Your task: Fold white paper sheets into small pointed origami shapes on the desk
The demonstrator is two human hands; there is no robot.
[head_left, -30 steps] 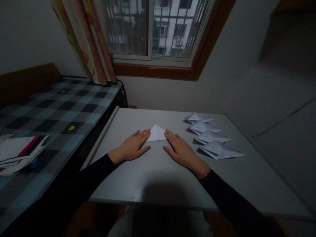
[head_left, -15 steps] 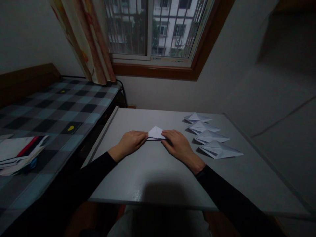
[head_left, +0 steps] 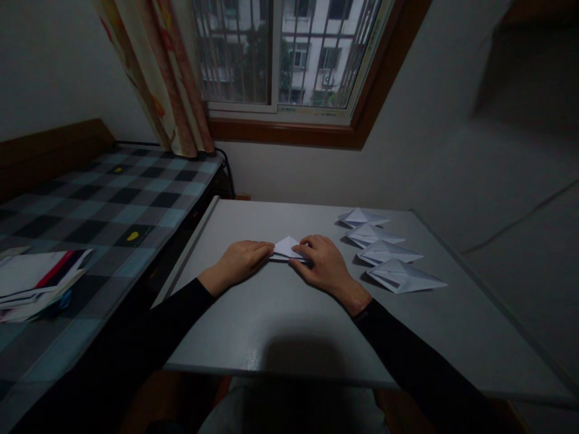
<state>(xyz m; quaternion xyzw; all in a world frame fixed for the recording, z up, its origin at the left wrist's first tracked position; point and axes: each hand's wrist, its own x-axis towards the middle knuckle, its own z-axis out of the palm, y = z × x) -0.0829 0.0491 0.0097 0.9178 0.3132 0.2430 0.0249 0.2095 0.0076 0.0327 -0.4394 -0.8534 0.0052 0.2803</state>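
Observation:
A small white folded paper [head_left: 284, 247] lies on the grey table [head_left: 271, 325], a triangle with its tip pointing away from me. My left hand [head_left: 239, 262] rests at its left corner with the fingers curled onto the paper's edge. My right hand [head_left: 322, 262] is at its right corner, fingers bent and pinching that edge. Both sleeves are black.
Several folded white paper pieces [head_left: 384, 250] lie in a row on the table's right side. A bed with a checked cover [head_left: 108, 211] stands to the left, with a stack of papers [head_left: 36, 283] on it. A window [head_left: 280, 54] and curtain [head_left: 158, 72] are behind.
One second ago both hands lay flat with fingers stretched beside the paper. They have since curled in and closed on its left and right corners, and the right hand has moved slightly left.

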